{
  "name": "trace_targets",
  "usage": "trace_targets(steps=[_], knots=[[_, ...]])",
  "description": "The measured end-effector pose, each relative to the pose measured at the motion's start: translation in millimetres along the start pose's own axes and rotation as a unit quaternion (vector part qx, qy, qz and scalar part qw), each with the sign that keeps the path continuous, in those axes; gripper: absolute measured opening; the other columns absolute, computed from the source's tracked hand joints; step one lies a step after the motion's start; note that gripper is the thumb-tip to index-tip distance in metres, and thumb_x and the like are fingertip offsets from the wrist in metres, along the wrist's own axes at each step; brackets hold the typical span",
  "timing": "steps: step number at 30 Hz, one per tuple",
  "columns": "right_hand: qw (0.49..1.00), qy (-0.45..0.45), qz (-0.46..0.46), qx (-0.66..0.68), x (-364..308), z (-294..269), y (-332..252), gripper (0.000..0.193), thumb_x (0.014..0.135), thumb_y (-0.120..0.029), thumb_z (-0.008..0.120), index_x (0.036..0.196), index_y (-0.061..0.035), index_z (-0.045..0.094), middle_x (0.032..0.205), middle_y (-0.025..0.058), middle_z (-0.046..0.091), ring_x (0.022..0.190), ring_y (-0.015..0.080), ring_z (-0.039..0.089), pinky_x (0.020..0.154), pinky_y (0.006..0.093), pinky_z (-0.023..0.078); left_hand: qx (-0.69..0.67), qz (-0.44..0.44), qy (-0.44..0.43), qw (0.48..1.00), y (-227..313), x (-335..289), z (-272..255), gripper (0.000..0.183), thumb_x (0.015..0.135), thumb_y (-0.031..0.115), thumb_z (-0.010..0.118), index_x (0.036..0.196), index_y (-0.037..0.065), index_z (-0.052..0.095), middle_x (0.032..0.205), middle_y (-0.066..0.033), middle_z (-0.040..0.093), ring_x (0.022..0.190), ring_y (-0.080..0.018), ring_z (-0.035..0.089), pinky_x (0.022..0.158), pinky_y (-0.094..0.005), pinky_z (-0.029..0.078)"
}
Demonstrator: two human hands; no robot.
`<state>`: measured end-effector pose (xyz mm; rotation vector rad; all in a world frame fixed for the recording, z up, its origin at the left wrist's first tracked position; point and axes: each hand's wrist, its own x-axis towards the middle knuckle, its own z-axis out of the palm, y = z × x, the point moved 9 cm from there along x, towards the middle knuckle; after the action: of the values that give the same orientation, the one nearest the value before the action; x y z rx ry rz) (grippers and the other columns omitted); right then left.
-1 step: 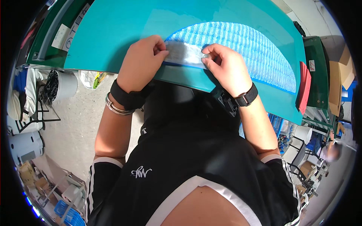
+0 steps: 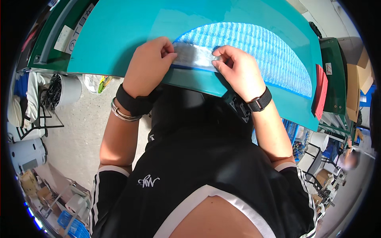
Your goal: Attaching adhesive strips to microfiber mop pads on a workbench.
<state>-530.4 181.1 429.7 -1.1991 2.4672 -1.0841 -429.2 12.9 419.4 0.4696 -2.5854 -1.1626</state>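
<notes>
A half-round microfibre mop pad (image 2: 254, 51), striped light blue and white with a blue edge, lies flat on the green tabletop (image 2: 127, 23). Over its left end, a strip of shiny clear plastic film (image 2: 192, 55) stretches between my hands. My left hand (image 2: 152, 63) pinches the film's left end between thumb and fingertips, at the pad's left tip. Holding the right end in a similar pinch, my right hand (image 2: 238, 69) rests over the pad, thumb and forefinger closed around a bit of film. The other fingers of both hands are curled.
Red flat pieces (image 2: 320, 92) lie at the table's right edge. Beyond stand a green cabinet (image 2: 333, 75) and an open cardboard box (image 2: 352, 91). A blue crate (image 2: 289, 129) sits below the table. A white bin (image 2: 69, 90) stands at left. Another person (image 2: 349, 158) is far right.
The film between my hands catches the light differently and looks a little smoother. Both hands and the mop pad stay where they were.
</notes>
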Motion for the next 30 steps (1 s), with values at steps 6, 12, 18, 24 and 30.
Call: trace_targets(steps=[6,12,18,24,30], knots=[[1.000,-0.005,0.004,0.008,3,1,5,0.016,0.081,-0.010,0.071,0.095,-0.0043,0.066,0.075,0.0101,0.065,0.071,0.0276,0.065,0.066,0.0377,0.051,0.007,-0.010,0.003,1.000,0,1,3,0.012,0.086,0.010,0.066,0.091,-0.001,0.061,0.076,-0.0068,0.061,0.070,-0.0148,0.057,0.067,-0.0276,0.047],[0.999,-0.025,0.028,0.013,5,1,11,0.017,0.082,-0.011,0.071,0.096,-0.0043,0.067,0.075,0.0100,0.065,0.070,0.0253,0.064,0.067,0.0350,0.051,0.053,0.015,0.016,0.998,6,1,5,0.013,0.086,0.010,0.066,0.091,-0.001,0.061,0.077,-0.0095,0.062,0.070,-0.0183,0.058,0.067,-0.0297,0.047],[0.995,0.018,0.034,0.088,-7,-36,30,0.016,0.083,-0.010,0.071,0.098,-0.0051,0.069,0.072,0.0056,0.062,0.067,0.0144,0.058,0.065,0.0291,0.049,0.070,0.105,0.086,0.988,57,-7,11,0.009,0.085,0.007,0.064,0.092,0.002,0.062,0.079,-0.0118,0.063,0.070,-0.0236,0.061,0.067,-0.0327,0.048],[0.999,0.005,0.046,-0.024,-20,-42,44,0.020,0.082,-0.009,0.071,0.102,-0.0066,0.068,0.077,0.0089,0.065,0.070,0.0210,0.062,0.068,0.0328,0.051,0.085,0.093,0.032,0.992,58,-1,46,0.010,0.086,0.008,0.062,0.095,0.005,0.061,0.079,-0.0131,0.063,0.074,-0.0277,0.062,0.067,-0.0362,0.048],[0.998,-0.014,0.059,0.036,-19,-37,57,0.021,0.082,-0.010,0.070,0.102,-0.0066,0.068,0.077,0.0093,0.065,0.071,0.0222,0.064,0.069,0.0328,0.052,0.081,0.101,0.005,0.992,57,4,47,0.013,0.086,0.008,0.063,0.098,0.005,0.058,0.076,-0.0117,0.060,0.072,-0.0274,0.060,0.066,-0.0363,0.047]])
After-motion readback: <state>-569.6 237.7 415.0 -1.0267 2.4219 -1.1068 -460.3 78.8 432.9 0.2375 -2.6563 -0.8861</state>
